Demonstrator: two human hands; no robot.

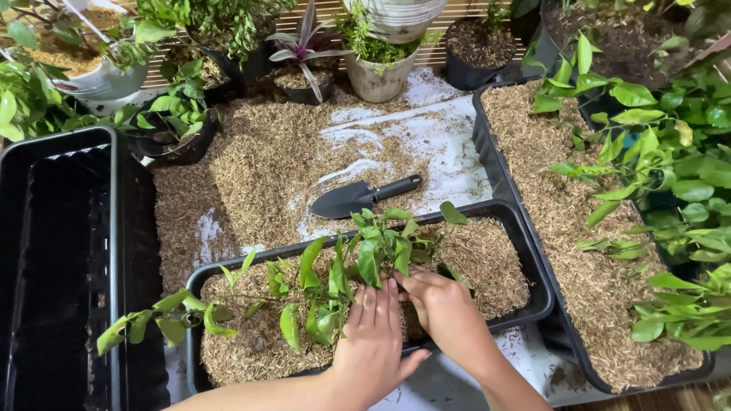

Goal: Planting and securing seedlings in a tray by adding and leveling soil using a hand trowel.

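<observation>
Both hands are working low in the view, pressing into a long black planter tray (525,251) filled with pale husk-like mulch. At about six o'clock the left hand (371,342) is lying flat with its fingers stretched out and close together, palm down on the mulch, gripping nothing. Just beside it, toward five o'clock, the right hand (445,308) is curling its fingers down into the mulch at the foot of a small leafy plant (381,247) (whether it is actually pinching the stem cannot be told, since leaves are covering the fingertips). That plant is standing just beyond both sets of fingertips, at twelve o'clock from the hands, its green leaves spreading over the knuckles. More leafy cuttings (190,316) are lying across the tray toward nine o'clock of the left hand, trailing over its left rim. A dark hand trowel (358,198) is resting on the mulch-strewn surface beyond the tray, at twelve o'clock and well apart from the hands. An empty black crate (68,259) is sitting at nine o'clock, and a wider tray of mulch (548,190) is lying at three o'clock, with potted plants (377,61) lining the far edge.
</observation>
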